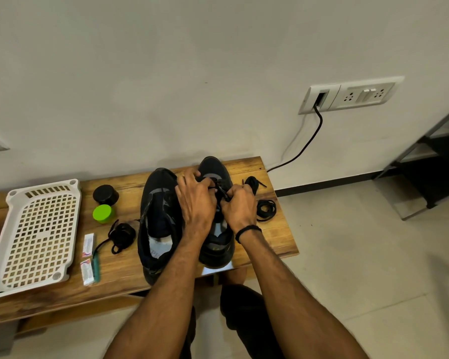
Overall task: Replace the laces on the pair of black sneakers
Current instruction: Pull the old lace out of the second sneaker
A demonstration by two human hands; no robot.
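Observation:
Two black sneakers stand side by side on the wooden bench [270, 244], toes toward the wall. The left sneaker [159, 216] has no lace in it. Both hands work over the right sneaker [216, 244]. My left hand [195, 200] has its fingers curled at the upper eyelets and pinches a black lace [219, 188]. My right hand [237, 206] grips the same lace on the shoe's right side. Three loose black lace bundles lie on the bench: one [121, 235] left of the shoes, two [266, 209] [253, 183] right of them.
A white perforated tray [36, 237] lies upside down at the bench's left. Near it stand a black jar [105, 194] and a green jar [103, 213]. Two small packets [88, 245] and a green tool [96, 266] lie by the front edge. A black cable [306, 143] hangs from the wall socket.

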